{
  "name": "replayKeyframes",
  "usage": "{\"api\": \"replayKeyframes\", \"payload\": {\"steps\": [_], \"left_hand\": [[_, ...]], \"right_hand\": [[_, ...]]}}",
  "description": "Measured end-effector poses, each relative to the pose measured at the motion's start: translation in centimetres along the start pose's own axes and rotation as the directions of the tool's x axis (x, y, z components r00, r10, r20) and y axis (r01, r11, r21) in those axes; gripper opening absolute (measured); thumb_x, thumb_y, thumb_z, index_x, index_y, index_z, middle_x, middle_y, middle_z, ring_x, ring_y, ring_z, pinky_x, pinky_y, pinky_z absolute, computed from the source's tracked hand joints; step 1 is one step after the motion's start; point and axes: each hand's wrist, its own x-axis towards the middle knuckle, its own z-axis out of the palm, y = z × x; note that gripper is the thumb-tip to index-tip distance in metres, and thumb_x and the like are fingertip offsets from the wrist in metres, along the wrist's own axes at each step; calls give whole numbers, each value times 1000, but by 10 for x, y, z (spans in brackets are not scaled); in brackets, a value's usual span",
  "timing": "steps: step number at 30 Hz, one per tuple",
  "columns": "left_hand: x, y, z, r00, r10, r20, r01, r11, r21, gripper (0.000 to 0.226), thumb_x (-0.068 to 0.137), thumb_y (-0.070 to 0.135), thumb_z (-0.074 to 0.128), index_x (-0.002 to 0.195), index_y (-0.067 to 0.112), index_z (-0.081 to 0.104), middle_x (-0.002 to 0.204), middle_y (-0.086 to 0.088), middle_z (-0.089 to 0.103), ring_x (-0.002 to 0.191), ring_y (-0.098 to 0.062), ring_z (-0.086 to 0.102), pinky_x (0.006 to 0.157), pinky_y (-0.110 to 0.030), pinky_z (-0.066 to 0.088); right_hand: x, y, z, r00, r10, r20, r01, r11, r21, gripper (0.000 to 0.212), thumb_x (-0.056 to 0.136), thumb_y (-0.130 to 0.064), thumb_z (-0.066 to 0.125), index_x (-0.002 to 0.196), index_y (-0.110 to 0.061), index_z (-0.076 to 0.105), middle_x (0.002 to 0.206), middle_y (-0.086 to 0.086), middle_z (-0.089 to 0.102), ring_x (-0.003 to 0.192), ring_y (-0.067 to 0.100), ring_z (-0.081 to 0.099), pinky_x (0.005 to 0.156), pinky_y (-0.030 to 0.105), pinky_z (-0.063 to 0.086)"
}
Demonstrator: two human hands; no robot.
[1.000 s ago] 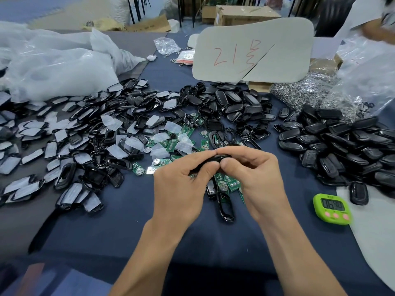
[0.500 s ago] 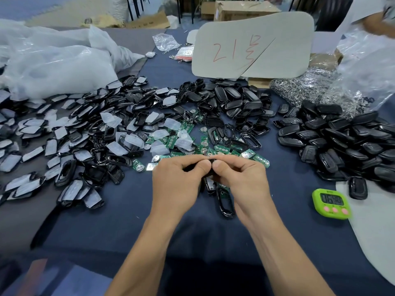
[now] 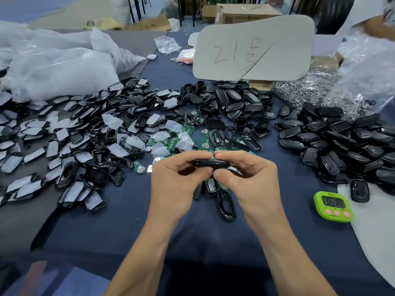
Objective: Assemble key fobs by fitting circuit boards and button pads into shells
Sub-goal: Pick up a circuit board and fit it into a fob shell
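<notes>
Both hands meet just above the blue table (image 3: 119,221), left hand (image 3: 177,182) and right hand (image 3: 252,180) each pinching an end of a black key fob (image 3: 210,163) held edge-on, thumbs underneath and fingers curled over the top.

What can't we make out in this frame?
Head view only.
1. Key fob: edge-on, ends covered by left hand and right hand; contents hidden.
2. Timer: last digits blurred.
3. Loose shells below the hands: partly covered by them.
4. Person, top right: cut off by the edge.
</notes>
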Motion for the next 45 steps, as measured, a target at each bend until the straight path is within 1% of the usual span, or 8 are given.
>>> {"api": "replayKeyframes", "payload": {"steps": [12, 17, 21, 24, 30, 33, 37, 45], "left_hand": [[-1, 9, 1, 973, -84, 213, 120, 979, -163, 62, 73, 35, 86, 128, 11, 71, 115, -2, 78, 107, -15, 73, 90, -22, 54], [-7, 6, 21, 985, -82, 155, 134, 921, -365, 52, 74, 55, 86, 117, 26, 79, 113, 1, 78, 110, -15, 72, 92, -26, 55], [-11, 3, 31, 992, -121, 20, 119, 918, -379, 31, 81, 43, 80, 106, 25, 83, 105, -2, 80, 104, -17, 74, 89, -27, 57], [-10, 5, 33, 990, -141, -7, 129, 923, -364, 21, 84, 35, 71, 96, 25, 86, 96, -1, 81, 96, -15, 77, 84, -25, 58], [-7, 12, 32, 977, -212, 5, 208, 952, -224, 23, 76, 41, 74, 94, 32, 85, 91, 3, 81, 80, -6, 75, 60, -16, 54], [-6, 11, 26, 983, -182, -18, 177, 971, -159, 33, 77, 41, 76, 107, 28, 83, 107, 4, 81, 94, -12, 77, 66, -22, 60], [-10, 12, 24, 990, -130, -55, 121, 981, -150, 17, 83, 36, 73, 93, 27, 83, 100, -3, 80, 86, -27, 78, 59, -39, 64], [-13, 13, 29, 990, -94, -108, 75, 983, -167, 15, 83, 26, 66, 77, 21, 78, 101, -3, 81, 81, -16, 76, 63, -28, 59]], "right_hand": [[1, -8, 8, 997, -37, 72, 54, 965, -255, 18, 82, -8, 65, 84, -25, 66, 84, -1, 73, 80, 20, 68, 72, 34, 55], [-4, -14, 23, 987, 4, 159, -3, 1000, -3, 32, 84, 11, 68, 80, -21, 69, 100, 3, 76, 93, 25, 70, 85, 47, 56], [-9, -12, 25, 985, 137, 105, -154, 971, 184, 5, 87, 2, 72, 89, -3, 72, 86, 14, 72, 86, 27, 64, 84, 47, 50], [-11, -11, 26, 978, 188, 90, -205, 950, 236, 15, 91, 8, 65, 100, 0, 75, 95, 23, 75, 92, 31, 68, 89, 44, 54], [-9, -13, 30, 943, 315, 109, -332, 860, 388, 9, 81, -7, 69, 89, -5, 72, 91, 21, 70, 82, 32, 60, 69, 33, 49], [-8, -11, 26, 903, 414, 114, -411, 754, 513, 7, 80, -7, 68, 85, -8, 64, 103, 21, 71, 94, 33, 71, 66, 30, 59], [-8, -13, 23, 924, 368, 100, -368, 789, 492, 8, 75, -6, 69, 78, -8, 62, 96, 20, 72, 86, 27, 74, 63, 31, 60], [-15, -16, 30, 968, 251, -18, -227, 902, 368, 30, 90, 12, 63, 70, -9, 66, 83, 26, 61, 72, 27, 63, 59, 27, 57]]}}
